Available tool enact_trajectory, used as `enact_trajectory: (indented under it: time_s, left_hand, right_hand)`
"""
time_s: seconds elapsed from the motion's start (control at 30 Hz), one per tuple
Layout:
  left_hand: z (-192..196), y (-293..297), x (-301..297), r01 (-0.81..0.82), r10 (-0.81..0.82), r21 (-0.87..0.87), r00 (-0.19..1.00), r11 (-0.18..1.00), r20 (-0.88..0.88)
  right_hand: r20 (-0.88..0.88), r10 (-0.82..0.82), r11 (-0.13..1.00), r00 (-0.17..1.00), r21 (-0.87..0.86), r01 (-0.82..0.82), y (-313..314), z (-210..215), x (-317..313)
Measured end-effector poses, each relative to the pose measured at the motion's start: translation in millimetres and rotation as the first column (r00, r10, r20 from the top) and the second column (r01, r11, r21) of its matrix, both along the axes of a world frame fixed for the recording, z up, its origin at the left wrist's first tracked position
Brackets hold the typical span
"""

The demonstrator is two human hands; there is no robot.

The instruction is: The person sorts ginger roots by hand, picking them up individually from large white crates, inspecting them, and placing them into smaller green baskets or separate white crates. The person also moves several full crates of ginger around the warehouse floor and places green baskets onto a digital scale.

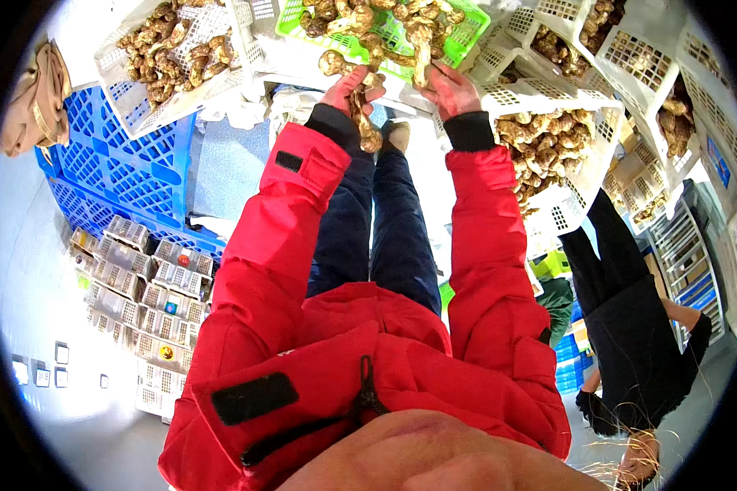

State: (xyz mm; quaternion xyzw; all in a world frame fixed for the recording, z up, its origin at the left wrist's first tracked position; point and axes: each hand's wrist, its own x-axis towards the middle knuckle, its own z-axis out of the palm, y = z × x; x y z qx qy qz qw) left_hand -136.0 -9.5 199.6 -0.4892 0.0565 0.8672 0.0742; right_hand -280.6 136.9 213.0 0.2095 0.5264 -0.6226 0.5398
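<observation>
We would keep both grips light and take the mushrooms by their stems, since the caps look easy to bruise. Our left hand (354,92) has its fingers curled around a few brown mushrooms (370,135), one hanging below them on the near side. Our right hand (453,92) has thumb and fingers drawn together at the near end of a long mushroom (421,49), though the exact contact is hard to make out. Both hands are at the near edge of the green basket (469,31), so working low over it should limit any drop. That basket holds more loose mushrooms. To the left, a white crate (127,110) is partly filled with them; to the right, another perforated crate (581,196) is heaped more fully, with stacked crates (639,61) beyond, also holding mushrooms.
</observation>
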Motion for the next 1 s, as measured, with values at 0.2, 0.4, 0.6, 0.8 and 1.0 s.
enact_trajectory:
  time_s: [0.2, 0.4, 0.6, 0.8, 1.0]
  left_hand:
    - [1.3, -2.7, -41.8, -0.274, 0.232, -0.122, 0.932, 0.954, -0.279]
    - [19.8, -2.9, -35.0, -0.18, 0.128, -0.256, 0.97, 0.95, -0.208]
    - [74.3, 47.6, 2.2, 0.059, -0.129, -0.225, 0.942, 0.973, -0.311]
    - [84.8, 100.6, 60.3, 0.0, -0.029, -0.233, 0.992, 0.973, -0.122]
    - [101.9, 139.8, 99.5, -0.171, 0.104, -0.29, 0.967, 0.942, -0.232]
  right_hand:
    - [-0.173, 0.084, 0.996, 0.981, 0.047, -0.077, 26.1, 40.0, 13.5]
    - [-0.303, 0.113, 0.993, 0.946, 0.078, -0.094, 32.8, 59.6, 18.1]
    - [-0.488, 0.329, 0.943, 0.809, 0.218, -0.252, 32.7, 90.8, 50.1]
    - [-0.447, 0.491, 0.869, 0.748, 0.308, -0.387, 56.6, 97.5, 109.5]
    - [-0.547, 0.611, 0.791, 0.572, 0.392, -0.47, 74.5, 90.5, 145.6]
